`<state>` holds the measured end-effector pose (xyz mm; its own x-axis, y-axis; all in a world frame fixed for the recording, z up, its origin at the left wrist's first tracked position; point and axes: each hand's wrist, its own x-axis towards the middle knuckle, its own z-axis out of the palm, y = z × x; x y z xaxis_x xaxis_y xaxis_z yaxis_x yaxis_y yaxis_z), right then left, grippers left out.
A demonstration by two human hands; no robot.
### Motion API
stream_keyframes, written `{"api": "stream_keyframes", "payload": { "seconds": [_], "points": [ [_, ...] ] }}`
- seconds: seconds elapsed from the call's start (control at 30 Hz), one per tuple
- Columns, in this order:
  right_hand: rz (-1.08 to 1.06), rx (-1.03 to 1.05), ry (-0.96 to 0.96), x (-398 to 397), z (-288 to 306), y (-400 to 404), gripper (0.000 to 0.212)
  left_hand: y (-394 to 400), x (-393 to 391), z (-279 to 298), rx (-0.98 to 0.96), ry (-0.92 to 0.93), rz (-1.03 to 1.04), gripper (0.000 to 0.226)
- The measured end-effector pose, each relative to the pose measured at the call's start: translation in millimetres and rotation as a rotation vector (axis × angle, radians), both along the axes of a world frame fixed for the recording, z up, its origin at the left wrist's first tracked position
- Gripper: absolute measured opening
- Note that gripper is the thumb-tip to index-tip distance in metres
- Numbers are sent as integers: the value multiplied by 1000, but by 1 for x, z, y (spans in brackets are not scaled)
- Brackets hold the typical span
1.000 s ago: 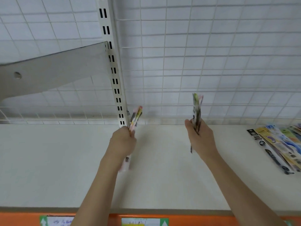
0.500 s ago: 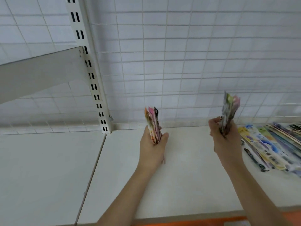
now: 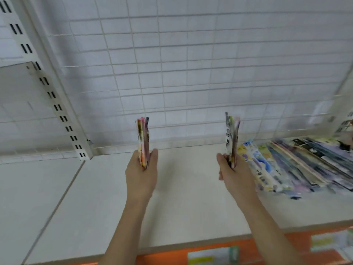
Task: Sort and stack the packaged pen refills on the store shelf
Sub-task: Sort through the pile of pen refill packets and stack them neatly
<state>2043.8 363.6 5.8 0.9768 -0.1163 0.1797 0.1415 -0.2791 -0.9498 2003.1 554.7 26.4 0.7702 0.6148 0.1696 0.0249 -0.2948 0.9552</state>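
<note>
Your left hand (image 3: 141, 174), frame centre, grips upright bundle of pink-orange refill packs (image 3: 143, 139). Your right hand (image 3: 234, 175) grips second upright bundle (image 3: 231, 137). Both bundles' long axes vertical, above shelf (image 3: 107, 203). Loose refill packs (image 3: 298, 165) fanned flat at right edge, just beside right hand, which is nearer.

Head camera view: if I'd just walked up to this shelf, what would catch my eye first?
Probably the two hands held up side by side over the pale shelf: the left hand grips a pink-and-orange bundle of refill packs upright, and the right hand grips a second bundle the same way. Next, the colourful spread of packs lying flat on the shelf to the right, against the white wire grid behind.
</note>
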Motion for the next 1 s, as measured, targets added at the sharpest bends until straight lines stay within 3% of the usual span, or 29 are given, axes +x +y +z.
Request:
{"api": "stream_keyframes", "payload": {
  "seconds": [0.13,0.4,0.6,0.77,0.93,1.0],
  "points": [
    [56,-234,-70,-14,14,-80,28,-62,-17,6,138,67,102,37],
    [48,-259,-111,-6,28,-200,24,-180,-27,0,237,79,56,36],
    [12,-366,-50,3,29,-236,11,-185,-19,9,311,159,166,36],
    [-75,-416,-29,22,37,-247,18,-182,-2,12,264,186,174,35],
    [-61,-444,-39,33,46,-248,40,-190,12,14,207,206,164,34],
    [-53,-435,-46,39,48,-251,36,-195,18,18,208,179,166,35]
  ]
}}
